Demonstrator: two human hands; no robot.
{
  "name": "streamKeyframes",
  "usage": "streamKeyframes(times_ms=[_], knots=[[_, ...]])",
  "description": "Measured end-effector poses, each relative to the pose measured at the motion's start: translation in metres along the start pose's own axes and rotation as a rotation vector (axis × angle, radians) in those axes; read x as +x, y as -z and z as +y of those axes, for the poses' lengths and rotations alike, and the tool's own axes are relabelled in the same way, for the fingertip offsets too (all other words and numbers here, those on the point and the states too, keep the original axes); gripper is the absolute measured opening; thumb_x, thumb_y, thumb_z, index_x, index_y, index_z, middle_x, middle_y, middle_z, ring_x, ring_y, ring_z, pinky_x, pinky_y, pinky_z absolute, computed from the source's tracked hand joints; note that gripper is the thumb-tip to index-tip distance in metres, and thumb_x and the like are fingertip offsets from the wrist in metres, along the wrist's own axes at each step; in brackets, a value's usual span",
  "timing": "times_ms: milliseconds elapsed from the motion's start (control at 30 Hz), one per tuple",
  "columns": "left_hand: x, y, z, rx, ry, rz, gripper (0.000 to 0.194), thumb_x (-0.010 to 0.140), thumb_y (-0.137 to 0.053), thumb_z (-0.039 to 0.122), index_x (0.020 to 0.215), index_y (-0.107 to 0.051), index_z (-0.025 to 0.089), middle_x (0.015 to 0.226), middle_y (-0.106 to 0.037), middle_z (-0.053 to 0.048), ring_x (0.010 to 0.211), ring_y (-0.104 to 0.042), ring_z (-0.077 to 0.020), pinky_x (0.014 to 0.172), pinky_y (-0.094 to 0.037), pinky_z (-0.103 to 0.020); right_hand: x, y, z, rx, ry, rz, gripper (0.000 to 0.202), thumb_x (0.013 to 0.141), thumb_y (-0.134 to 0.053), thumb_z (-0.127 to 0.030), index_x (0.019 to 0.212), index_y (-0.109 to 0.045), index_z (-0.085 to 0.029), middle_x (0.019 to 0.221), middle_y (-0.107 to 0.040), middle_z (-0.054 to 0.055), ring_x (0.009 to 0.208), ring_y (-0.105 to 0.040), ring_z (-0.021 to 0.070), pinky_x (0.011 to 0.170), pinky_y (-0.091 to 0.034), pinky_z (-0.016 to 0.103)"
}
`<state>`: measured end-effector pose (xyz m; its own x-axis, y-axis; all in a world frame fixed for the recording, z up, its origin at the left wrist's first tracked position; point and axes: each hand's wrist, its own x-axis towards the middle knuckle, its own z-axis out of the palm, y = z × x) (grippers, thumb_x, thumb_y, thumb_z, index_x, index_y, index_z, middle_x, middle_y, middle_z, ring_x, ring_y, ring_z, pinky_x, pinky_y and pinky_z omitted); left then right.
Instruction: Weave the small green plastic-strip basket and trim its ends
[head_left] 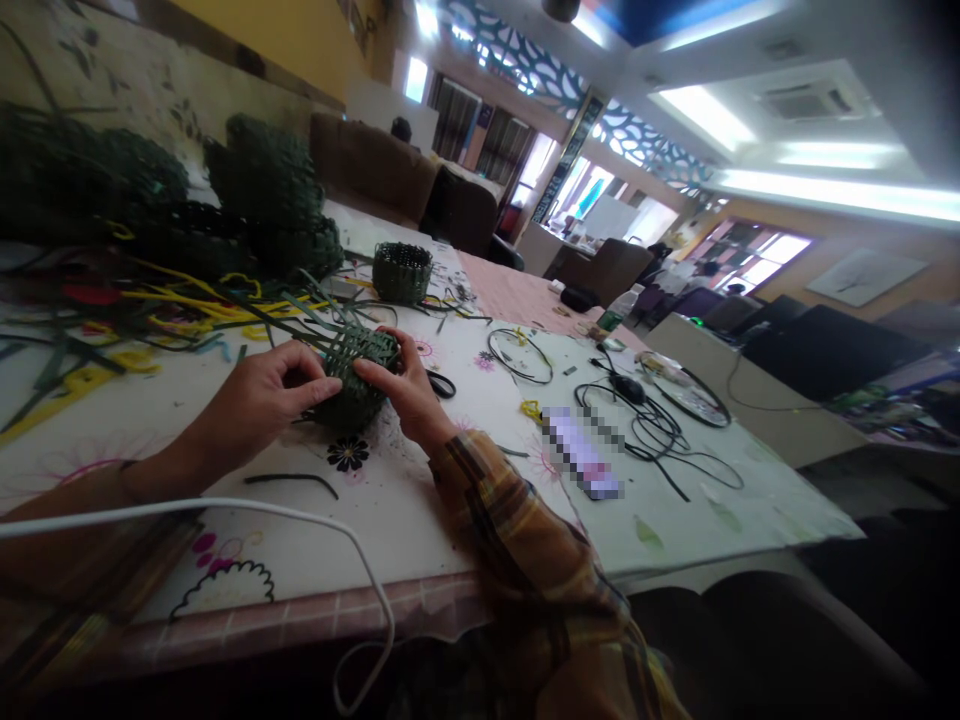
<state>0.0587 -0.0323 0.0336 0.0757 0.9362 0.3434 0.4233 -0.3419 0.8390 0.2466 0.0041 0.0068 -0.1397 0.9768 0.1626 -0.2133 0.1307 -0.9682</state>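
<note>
A small dark green woven basket [352,365] is tilted between my hands just over the table, with loose strip ends sticking out toward the upper left. My right hand [409,385] grips its right side, thumb on the near wall and fingers behind. On the left side, my left hand [281,395] is closed, thumb and forefinger pinched together against the weave. Whether a strip lies in that pinch is too small to tell. Behind it stands another green woven basket [403,272], upright. Black-handled scissors [442,384] lie partly hidden behind my right hand.
Green woven pieces [266,185] are heaped at the back left, beside yellow strips [187,310]. Coiled black cord [637,420], a plastic bottle [619,308] and a pixelated purple item [581,452] lie to the right. A white cable [300,515] crosses the near left.
</note>
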Motion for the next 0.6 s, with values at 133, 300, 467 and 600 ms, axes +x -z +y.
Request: streamKeyframes(times_ms=[133,300,467,600], knots=[[0.0007,0.0001,-0.0019,-0.005,0.001,-0.029,0.034,0.072,-0.069,0.054,0.066,-0.058,0.022,0.065,-0.054,0.004,0.063,-0.044,-0.0152,0.061,-0.035,-0.030,0.0006,-0.0001,0.0014,0.010,0.005,-0.014,0.075,0.062,-0.093,-0.049,0.126,-0.057,-0.031,0.111,-0.065,-0.002,0.104,-0.064,0.0183,0.102,-0.054,0.034],[0.0009,0.0024,-0.0049,-0.015,0.044,-0.049,0.036,0.070,-0.073,0.055,0.067,-0.061,0.021,0.064,-0.055,0.004,0.062,-0.045,-0.0147,0.060,-0.034,-0.030,-0.0009,-0.0013,0.0026,-0.022,0.045,-0.014,0.075,0.064,-0.092,-0.050,0.127,-0.057,-0.031,0.111,-0.065,-0.001,0.104,-0.064,0.0188,0.103,-0.054,0.035],[-0.0001,0.0012,-0.0011,-0.023,0.054,-0.050,0.037,0.067,-0.075,0.056,0.065,-0.059,0.022,0.060,-0.053,0.004,0.059,-0.042,-0.0145,0.056,-0.031,-0.029,-0.0022,-0.0020,0.0039,-0.024,0.089,-0.039,0.074,0.067,-0.091,-0.050,0.129,-0.055,-0.031,0.113,-0.066,-0.001,0.107,-0.065,0.0192,0.105,-0.054,0.035],[-0.0017,-0.0011,-0.0004,0.000,-0.005,0.009,0.033,0.067,-0.076,0.051,0.071,-0.058,0.023,0.066,-0.055,0.004,0.062,-0.046,-0.0148,0.059,-0.034,-0.030,-0.0038,-0.0037,0.0034,-0.052,0.107,-0.051,0.074,0.068,-0.089,-0.051,0.131,-0.055,-0.029,0.116,-0.065,0.000,0.109,-0.064,0.0200,0.108,-0.052,0.036]])
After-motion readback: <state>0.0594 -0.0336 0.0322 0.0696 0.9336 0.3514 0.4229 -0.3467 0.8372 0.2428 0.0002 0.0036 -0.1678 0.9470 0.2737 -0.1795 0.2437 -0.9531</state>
